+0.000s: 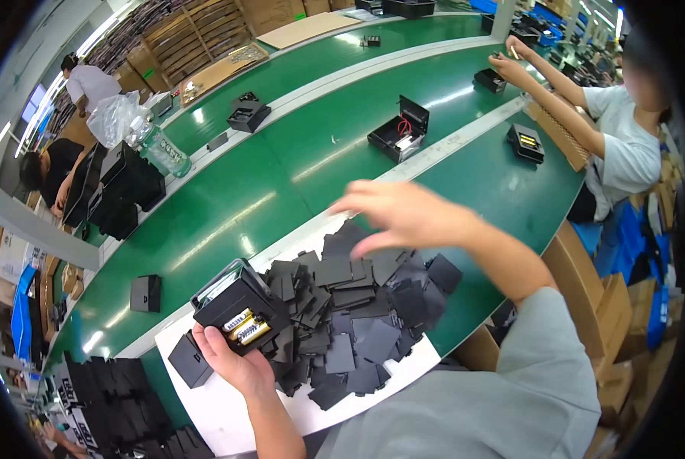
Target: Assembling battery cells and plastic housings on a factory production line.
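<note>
My left hand point(241, 367) grips a black plastic box point(219, 312) with a handle-like rim along its top. Gold-and-white batteries point(247, 327) sit in an uncovered compartment on the side facing me. Over the far edge of a heap of flat black plastic covers point(354, 343) hovers my right hand point(413, 220), its fingers apart and nothing seen in them. The heap spreads across a white board point(222, 419) in front of me. Another black box point(189, 359) lies beside my left hand, partly hidden behind it.
A green conveyor belt point(297, 168) runs past the board, carrying an open black box point(398, 130) with red wires. Stacked black boxes point(113, 398) stand at lower left, and a plastic bottle point(163, 147) farther off. A co-worker point(625, 145) sits at right, hands raised.
</note>
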### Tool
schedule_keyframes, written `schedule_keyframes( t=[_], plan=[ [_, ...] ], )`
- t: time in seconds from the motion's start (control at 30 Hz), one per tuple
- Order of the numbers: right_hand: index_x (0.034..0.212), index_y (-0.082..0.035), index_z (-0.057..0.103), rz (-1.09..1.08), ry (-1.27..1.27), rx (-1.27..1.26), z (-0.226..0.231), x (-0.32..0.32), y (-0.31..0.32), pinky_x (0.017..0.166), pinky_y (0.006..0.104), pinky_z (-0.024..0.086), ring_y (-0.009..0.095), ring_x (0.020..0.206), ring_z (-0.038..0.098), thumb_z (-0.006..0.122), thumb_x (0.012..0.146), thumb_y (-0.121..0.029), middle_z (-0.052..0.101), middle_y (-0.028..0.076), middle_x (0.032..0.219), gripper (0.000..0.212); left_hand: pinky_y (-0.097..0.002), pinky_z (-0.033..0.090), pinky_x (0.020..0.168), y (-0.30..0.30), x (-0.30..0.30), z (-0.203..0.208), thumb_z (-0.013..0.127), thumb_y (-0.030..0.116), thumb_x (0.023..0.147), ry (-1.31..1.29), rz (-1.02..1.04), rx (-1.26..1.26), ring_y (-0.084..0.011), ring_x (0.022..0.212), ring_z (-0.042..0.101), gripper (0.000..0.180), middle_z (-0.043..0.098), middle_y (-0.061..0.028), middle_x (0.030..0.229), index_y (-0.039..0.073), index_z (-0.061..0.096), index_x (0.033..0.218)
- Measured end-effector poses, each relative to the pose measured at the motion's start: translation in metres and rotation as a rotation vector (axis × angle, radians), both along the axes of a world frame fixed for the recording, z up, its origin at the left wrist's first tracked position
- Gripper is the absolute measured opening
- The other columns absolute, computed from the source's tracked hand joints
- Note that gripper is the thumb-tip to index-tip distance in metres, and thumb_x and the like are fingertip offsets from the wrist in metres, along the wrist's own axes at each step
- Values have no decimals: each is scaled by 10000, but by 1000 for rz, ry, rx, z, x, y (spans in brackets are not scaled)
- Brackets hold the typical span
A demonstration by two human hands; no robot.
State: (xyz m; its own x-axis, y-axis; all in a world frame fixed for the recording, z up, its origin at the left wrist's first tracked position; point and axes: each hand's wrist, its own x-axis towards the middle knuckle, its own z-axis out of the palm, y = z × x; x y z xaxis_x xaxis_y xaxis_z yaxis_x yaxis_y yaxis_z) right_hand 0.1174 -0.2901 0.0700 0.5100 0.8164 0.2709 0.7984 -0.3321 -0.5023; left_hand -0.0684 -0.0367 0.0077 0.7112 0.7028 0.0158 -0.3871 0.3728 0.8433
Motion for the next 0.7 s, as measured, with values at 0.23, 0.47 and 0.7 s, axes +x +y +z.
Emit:
schedule_keyframes(
  t=[0.23,0.47,0.7],
  plan=[
    [1200,-122,533,-146,182,-496,-39,0,-114,693,349,489,232,718,591,816,640,-83,521,48,1090,629,-233,482,784,4,-5,-21,507,167,1014,-105,-33,162,-129,892,606,122,628,-85,1039,53,492,1054],
    [1139,-94,570,-117,291,-454,-21,8,-97,717,332,488,227,749,573,811,642,-61,526,64,1053,552,-233,487,756,-4,-7,-14,506,146,1015,-128,-31,139,-107,826,600,81,619,-66,955,70,479,1006],
    [933,-72,653,138,158,197,14,-20,-18,766,327,472,230,860,552,784,621,-56,570,76,1041,339,-231,495,715,0,2,-13,531,142,1004,-93,-65,-54,-105,795,595,98,608,-65,976,84,472,1057]
  ],
)
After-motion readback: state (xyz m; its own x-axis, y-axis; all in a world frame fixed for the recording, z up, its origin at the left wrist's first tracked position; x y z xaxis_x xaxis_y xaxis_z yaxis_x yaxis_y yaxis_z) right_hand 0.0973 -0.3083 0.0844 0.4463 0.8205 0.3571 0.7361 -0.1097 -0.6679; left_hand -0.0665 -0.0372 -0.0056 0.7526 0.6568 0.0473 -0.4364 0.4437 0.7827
